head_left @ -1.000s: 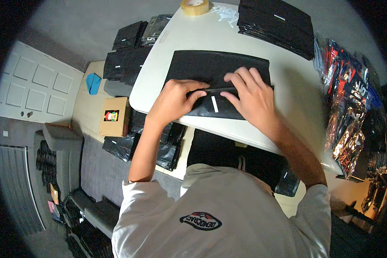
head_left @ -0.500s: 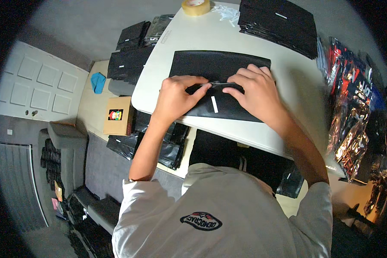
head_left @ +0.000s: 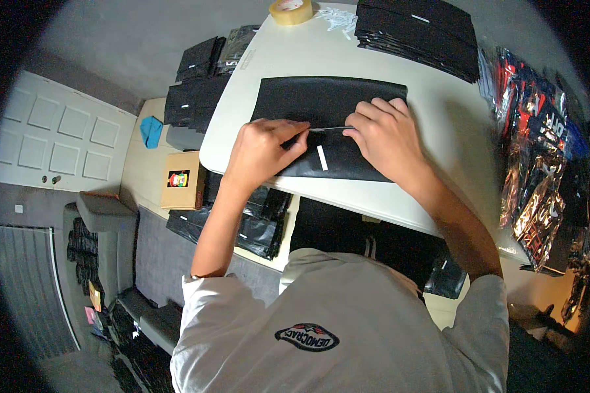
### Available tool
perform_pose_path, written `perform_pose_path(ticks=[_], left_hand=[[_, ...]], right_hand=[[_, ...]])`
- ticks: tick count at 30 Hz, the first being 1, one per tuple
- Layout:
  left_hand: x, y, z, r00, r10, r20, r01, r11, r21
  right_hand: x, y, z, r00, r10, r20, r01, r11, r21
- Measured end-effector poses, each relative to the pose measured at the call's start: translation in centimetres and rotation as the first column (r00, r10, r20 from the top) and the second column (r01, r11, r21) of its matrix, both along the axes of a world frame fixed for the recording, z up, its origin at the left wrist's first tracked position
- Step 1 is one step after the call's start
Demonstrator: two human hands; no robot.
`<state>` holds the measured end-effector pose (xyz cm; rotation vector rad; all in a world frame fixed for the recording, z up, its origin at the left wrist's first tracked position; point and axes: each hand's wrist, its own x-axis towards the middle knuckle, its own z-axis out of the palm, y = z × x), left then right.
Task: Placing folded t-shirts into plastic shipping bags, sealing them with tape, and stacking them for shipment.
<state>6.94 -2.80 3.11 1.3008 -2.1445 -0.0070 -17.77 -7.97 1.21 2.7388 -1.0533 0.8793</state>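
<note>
A black plastic packet with a small white label lies flat near the front edge of the white table. My left hand pinches a thin pale strip or edge that runs across the packet's middle. My right hand grips the same line a short way to the right, thumb against bent fingers. The line shows taut between both hands; exactly what it is stays too small to tell.
Behind are a tape roll, white slips and stacked black packets. Wrapped garments lie right; more packets, a cardboard box, blue cloth, grey sofa and white door are left.
My right hand has closed from an open, spread grip onto the line across the packet. My left fingers have drawn into a pinch, and a pale line now shows between the hands.
</note>
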Motion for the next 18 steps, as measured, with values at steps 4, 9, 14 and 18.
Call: perform_pose_path(ticks=[4,9,14,18], left_hand=[[-0.1,0.2,0.1,0.999,-0.022,0.036,0.023,0.999,-0.03],[-0.5,0.5,0.0,0.988,0.066,0.143,-0.061,0.997,-0.039],[-1.8,0.2,0.1,0.954,0.152,0.26,-0.148,0.988,-0.034],[-2.3,-0.5,0.0,0.924,0.186,0.334,-0.191,0.981,-0.019]], right_hand=[[0.0,0.3,-0.1,0.999,-0.018,-0.032,0.017,1.0,-0.01],[0.6,0.7,-0.2,0.996,-0.043,-0.078,0.039,0.998,-0.057],[1.0,1.1,-0.4,0.992,-0.073,-0.101,0.06,0.99,-0.129],[1.3,1.5,-0.2,0.988,-0.094,-0.121,0.086,0.994,-0.065]])
